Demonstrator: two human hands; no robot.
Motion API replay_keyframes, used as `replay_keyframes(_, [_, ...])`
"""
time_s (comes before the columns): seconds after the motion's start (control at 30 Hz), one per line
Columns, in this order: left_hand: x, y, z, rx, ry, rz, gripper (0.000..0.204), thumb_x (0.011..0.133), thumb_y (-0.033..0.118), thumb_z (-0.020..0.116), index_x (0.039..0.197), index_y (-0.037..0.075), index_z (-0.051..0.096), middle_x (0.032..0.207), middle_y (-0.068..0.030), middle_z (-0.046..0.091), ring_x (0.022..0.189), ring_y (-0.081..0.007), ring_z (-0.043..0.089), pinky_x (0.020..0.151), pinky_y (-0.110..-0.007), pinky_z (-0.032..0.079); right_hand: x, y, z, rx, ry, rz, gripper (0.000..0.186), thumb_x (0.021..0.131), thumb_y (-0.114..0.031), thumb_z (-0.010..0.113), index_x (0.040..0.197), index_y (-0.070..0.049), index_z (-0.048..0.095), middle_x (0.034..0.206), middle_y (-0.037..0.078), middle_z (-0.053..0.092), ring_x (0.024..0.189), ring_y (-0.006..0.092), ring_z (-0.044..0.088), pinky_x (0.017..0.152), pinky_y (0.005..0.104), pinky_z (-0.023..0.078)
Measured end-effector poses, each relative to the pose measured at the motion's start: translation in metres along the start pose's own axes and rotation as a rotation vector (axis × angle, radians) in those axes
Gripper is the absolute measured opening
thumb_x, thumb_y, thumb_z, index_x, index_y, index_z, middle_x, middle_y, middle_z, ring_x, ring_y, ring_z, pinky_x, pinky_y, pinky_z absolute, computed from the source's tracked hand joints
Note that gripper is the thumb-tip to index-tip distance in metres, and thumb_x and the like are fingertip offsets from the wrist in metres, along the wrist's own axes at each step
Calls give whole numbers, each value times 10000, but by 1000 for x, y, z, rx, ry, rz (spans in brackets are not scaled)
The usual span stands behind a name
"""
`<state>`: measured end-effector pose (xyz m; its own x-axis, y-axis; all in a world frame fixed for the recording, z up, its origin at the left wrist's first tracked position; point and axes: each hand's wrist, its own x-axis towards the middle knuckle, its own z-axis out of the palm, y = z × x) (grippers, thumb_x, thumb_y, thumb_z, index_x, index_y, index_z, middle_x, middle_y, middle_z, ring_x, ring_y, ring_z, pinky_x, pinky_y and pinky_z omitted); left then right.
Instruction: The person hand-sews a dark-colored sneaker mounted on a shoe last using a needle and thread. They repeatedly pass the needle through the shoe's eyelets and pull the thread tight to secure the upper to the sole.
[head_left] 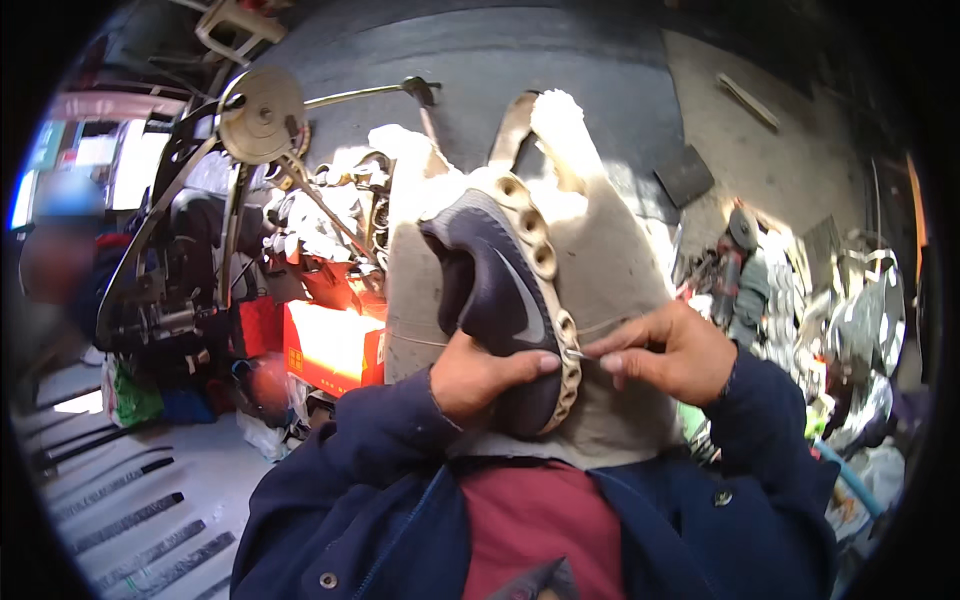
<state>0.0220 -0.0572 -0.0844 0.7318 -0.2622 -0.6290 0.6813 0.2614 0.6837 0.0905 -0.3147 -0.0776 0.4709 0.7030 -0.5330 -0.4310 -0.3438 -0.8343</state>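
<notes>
Shoe (490, 280): my left hand (478, 380) wraps it, right hand (672, 352) pinches a thin tool (577, 354) at the sole (543, 262); best braced steady.

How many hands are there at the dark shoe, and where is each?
2: the left hand, partly hidden, holds the shoe; the right hand holds a thin shiny tool at the pale sole.

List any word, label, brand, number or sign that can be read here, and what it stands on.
No wording reads clearly.
Dark shoe: a pale curved mark on its side, no legible lettering.
Red box: small printing, too small and blurred to read.
</notes>
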Motion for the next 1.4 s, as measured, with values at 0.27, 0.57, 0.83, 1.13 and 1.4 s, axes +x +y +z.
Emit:
replay_keyframes(0.27, [19,-18,-16,36,-114,73,440,825,127,841,1207,15,654,1054,-38,712,1010,-126,622,905,-310,520,6,-5,24,101,141,40,179,947,-56,720,1112,0,758,863,48,753,705,92,646,648,225,515])
replay_keyframes(0.57, [36,-32,-23,120,-70,102,500,756,122,872,1205,39,667,1091,-84,730,1025,-177,642,906,-353,530,18,-1,29,101,236,42,138,922,-65,760,1042,0,780,768,16,712,550,42,515,498,206,396])
replay_keyframes(0.83, [11,-5,-34,115,-197,112,425,848,212,824,1141,-42,651,985,-68,716,912,-137,634,814,-307,524,10,5,27,69,219,-24,176,951,-83,741,1094,17,761,850,41,734,697,91,622,636,225,500])
replay_keyframes(1.13, [-30,35,-68,1189,-20,708,157,835,45,706,992,52,694,870,-168,672,838,-377,663,741,-436,541,5,24,17,67,130,-150,191,958,-71,725,1110,44,725,944,53,740,864,105,694,808,256,545])
replay_keyframes(1.4, [-43,28,-72,-353,-513,463,251,1066,243,549,938,34,497,1159,-279,659,741,-303,723,677,-371,578,5,20,27,-119,258,-139,195,947,-162,755,1060,-3,740,800,48,728,738,72,643,693,258,522])
